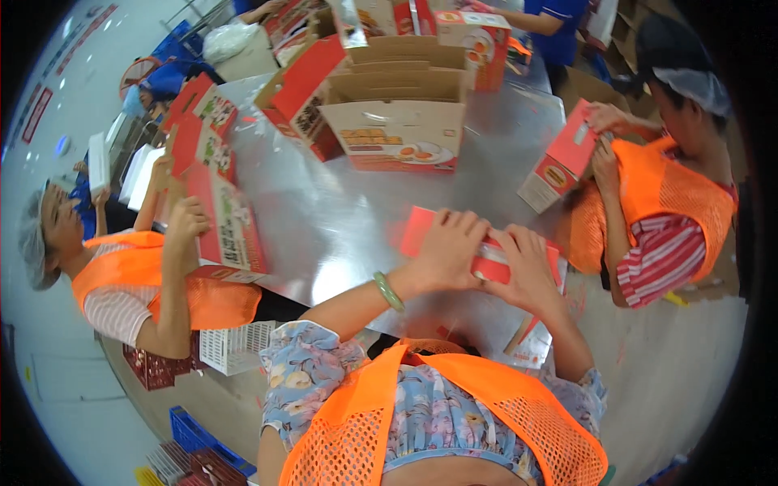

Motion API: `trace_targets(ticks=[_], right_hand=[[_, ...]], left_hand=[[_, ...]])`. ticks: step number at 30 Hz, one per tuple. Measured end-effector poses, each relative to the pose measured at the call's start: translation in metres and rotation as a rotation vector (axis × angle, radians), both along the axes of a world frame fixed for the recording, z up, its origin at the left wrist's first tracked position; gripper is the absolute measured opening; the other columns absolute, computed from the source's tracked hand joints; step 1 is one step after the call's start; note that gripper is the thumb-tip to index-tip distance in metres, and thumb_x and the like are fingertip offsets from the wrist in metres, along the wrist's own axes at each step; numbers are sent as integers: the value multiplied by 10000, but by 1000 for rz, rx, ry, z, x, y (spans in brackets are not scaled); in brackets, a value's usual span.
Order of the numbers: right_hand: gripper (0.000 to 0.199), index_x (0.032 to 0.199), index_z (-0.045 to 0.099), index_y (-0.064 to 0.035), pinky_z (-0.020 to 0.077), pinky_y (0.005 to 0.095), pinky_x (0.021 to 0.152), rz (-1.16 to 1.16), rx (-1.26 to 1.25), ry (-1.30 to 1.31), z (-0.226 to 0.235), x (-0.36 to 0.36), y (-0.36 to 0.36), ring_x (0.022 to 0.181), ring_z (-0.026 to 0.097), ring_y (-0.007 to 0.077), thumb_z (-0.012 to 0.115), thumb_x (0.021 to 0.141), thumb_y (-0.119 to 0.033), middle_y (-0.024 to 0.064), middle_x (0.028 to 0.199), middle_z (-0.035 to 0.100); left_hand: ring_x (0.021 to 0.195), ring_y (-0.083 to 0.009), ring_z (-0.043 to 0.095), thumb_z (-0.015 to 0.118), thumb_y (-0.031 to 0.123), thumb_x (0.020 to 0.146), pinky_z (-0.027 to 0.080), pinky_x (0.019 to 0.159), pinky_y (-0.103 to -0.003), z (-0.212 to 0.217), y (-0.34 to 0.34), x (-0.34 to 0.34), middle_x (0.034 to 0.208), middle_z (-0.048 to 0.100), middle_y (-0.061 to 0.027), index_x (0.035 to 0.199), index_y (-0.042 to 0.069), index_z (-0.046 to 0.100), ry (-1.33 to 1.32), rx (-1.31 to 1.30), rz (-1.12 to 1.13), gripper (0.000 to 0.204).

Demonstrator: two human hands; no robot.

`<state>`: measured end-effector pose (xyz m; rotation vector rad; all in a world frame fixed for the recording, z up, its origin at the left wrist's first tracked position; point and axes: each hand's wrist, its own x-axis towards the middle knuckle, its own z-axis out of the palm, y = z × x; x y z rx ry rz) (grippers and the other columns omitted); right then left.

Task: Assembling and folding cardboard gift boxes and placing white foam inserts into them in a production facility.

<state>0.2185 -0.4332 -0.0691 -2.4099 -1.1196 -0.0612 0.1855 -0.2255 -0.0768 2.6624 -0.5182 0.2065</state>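
Observation:
Both my hands rest over the red top of a cardboard carton (416,230) at the near side of the metal table. My left hand (448,248), with a green bangle on its wrist, grips the top from the left, fingers curled over the far edge. From the right, my right hand (528,267) holds the same top, its fingers bent across the red panel. The thumbs come close together at the middle. Most of the carton's body is hidden behind my hands and forearms.
An open-topped carton (397,121) stands across the metal table (324,235), other red cartons (304,97) beside it. At left, a co-worker in an orange vest handles a carton (223,219); at right, another holds a carton (557,162). A white crate (235,347) sits at lower left.

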Motion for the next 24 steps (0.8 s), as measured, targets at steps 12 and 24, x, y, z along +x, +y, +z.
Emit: trace_targets(ticks=[12,24], right_hand=[[771,1436,483,-144,377,479,987,-341,-150,-160,-4,36,-45,1150,470,366,769,746,-331,180,1227,476],[1132,1610,183,-148,470,494,1087,-561,976,391,-60,-11,-89,1407,417,304,841,696,-34,137,1573,314]], left_hand=[[1226,-366,557,734,238,860,435,1051,-483,93,129,-3,1263,633,-167,1330,61,596,-478,15,576,521],[967,-308,671,729,72,845,524,877,-375,-8,74,-128,1024,707,-158,1125,25,715,-38,-504,241,285]])
